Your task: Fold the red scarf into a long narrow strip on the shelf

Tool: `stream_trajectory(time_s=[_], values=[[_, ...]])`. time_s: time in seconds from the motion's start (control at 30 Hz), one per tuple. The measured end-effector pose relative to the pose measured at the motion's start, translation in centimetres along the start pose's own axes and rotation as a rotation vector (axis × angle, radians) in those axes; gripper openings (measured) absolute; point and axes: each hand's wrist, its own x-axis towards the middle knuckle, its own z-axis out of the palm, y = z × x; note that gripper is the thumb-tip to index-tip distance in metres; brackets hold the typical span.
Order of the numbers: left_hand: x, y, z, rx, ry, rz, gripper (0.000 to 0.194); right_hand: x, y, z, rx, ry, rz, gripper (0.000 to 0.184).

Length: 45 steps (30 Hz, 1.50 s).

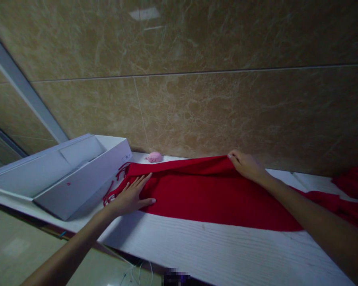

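Note:
A red fringed scarf (203, 194) lies spread across a white wood-grain table top (214, 250), with its tassels (115, 184) at the left end. My left hand (133, 194) rests flat on the scarf near those tassels, fingers spread. My right hand (246, 165) pinches the scarf's far folded edge. More red cloth (353, 182) bunches at the far right, and I cannot tell whether it is the same scarf.
A long white open box (68, 182) with its lid folded back stands at the table's left end. A small pink plush toy (154, 157) sits against the beige marble wall (197, 107). Cables (137, 274) and the floor (47, 246) show below the near edge.

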Motion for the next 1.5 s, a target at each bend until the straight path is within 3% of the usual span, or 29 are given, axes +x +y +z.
stream_trajectory(time_s=[0.1,0.2,0.3,0.37,0.43,0.53,0.6,0.67,0.77,0.93,1.03,1.13,1.2,1.33,1.43,1.5], values=[[-2.0,-0.7,-1.5,0.009,-0.158,0.036,0.115,2.5,0.1,-0.6,-0.126,0.034,0.109,0.035],[-3.8,-0.7,-2.7,0.037,-0.232,0.052,0.115,2.0,-1.0,0.4,-0.165,0.145,0.065,0.032],[-3.8,0.0,-4.0,0.039,-0.126,-0.010,0.068,-1.9,-4.0,3.1,-0.025,0.228,-0.147,0.035],[-2.7,0.5,-4.8,0.078,0.049,-0.072,0.041,-5.3,-6.3,5.3,0.146,0.138,-0.317,0.036],[-1.6,0.5,-5.3,0.165,0.169,-0.107,0.031,-8.3,-8.1,7.0,0.232,0.018,-0.408,0.038],[-0.5,-0.6,-5.4,0.317,0.167,-0.150,0.044,-10.9,-8.9,8.2,0.259,-0.128,-0.443,0.048],[-0.2,-1.5,-5.5,0.411,0.160,-0.152,0.049,-11.3,-8.5,8.2,0.269,-0.197,-0.447,0.053],[0.1,-2.2,-6.1,0.476,0.178,-0.118,0.037,-11.4,-8.0,7.8,0.274,-0.236,-0.451,0.055],[1.6,-2.5,-8.4,0.442,0.166,-0.170,0.032,-11.6,-7.8,7.3,0.249,-0.262,-0.450,0.055],[6.5,-1.4,-13.2,0.270,0.265,-0.294,0.042,-12.5,-7.9,6.9,0.189,-0.247,-0.471,0.056],[10.3,-0.7,-14.3,0.197,0.272,-0.288,0.041,-12.9,-7.5,7.2,0.180,-0.230,-0.474,0.057],[12.6,-0.3,-13.2,0.102,0.251,-0.198,0.065,-13.2,-7.0,7.4,0.166,-0.219,-0.468,0.057],[12.2,0.0,-11.0,0.064,0.246,-0.123,0.075,-13.4,-6.8,7.5,0.159,-0.207,-0.456,0.058],[6.5,1.2,-4.5,0.069,0.236,-0.060,0.059,-13.7,-6.6,7.6,0.145,-0.190,-0.442,0.060],[1.3,2.7,-0.1,0.067,0.061,0.048,0.061,-14.2,-6.1,7.9,0.141,-0.157,-0.441,0.062],[-1.1,4.0,1.5,0.033,-0.002,0.047,0.065,-14.9,-5.0,8.2,0.127,-0.134,-0.432,0.066]])
